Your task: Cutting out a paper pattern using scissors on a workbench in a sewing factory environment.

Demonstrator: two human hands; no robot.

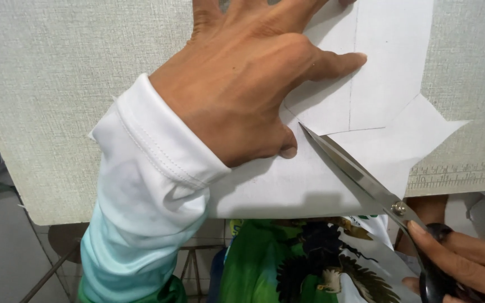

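- My right hand (pixel 456 261), near right, is closed around the black handles of one pair of scissors (pixel 360 177).
- My left hand (pixel 248 78) lies flat, fingers spread, pinning one white fabric piece (pixel 388 67) to the grey table (pixel 57 84).
- The blade tips sit just beside my left thumb; I judge a slip could nick it.
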